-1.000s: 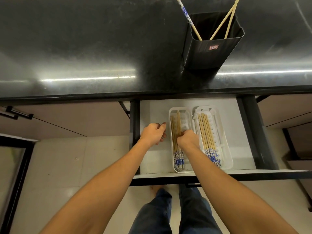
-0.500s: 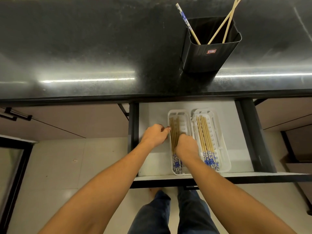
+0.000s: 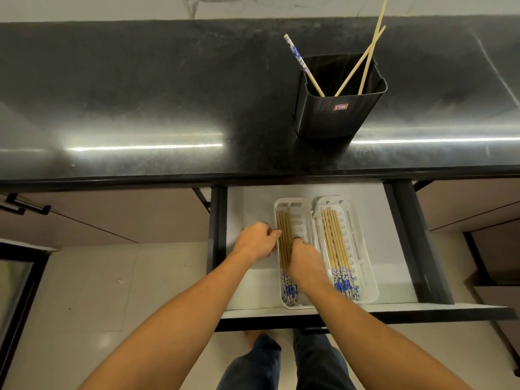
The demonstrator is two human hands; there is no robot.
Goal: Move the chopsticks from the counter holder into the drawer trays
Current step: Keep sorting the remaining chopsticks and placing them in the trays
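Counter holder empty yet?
No, three chopsticks stand in the black holder on the counter.

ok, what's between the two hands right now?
The chopsticks in the left tray, plus that tray's left wall, lie between the left hand and the right hand. The head view shows it.

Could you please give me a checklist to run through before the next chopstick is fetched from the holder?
1. The drawer is open: ok.
2. The holder is emptied: not ok; three chopsticks stand in it.
3. The left tray is steadied: ok; the left hand touches its rim.
4. The right hand is free: cannot tell; its fingers are hidden over the left tray's chopsticks.
5. The right tray has room: ok; bare slots along its right side.
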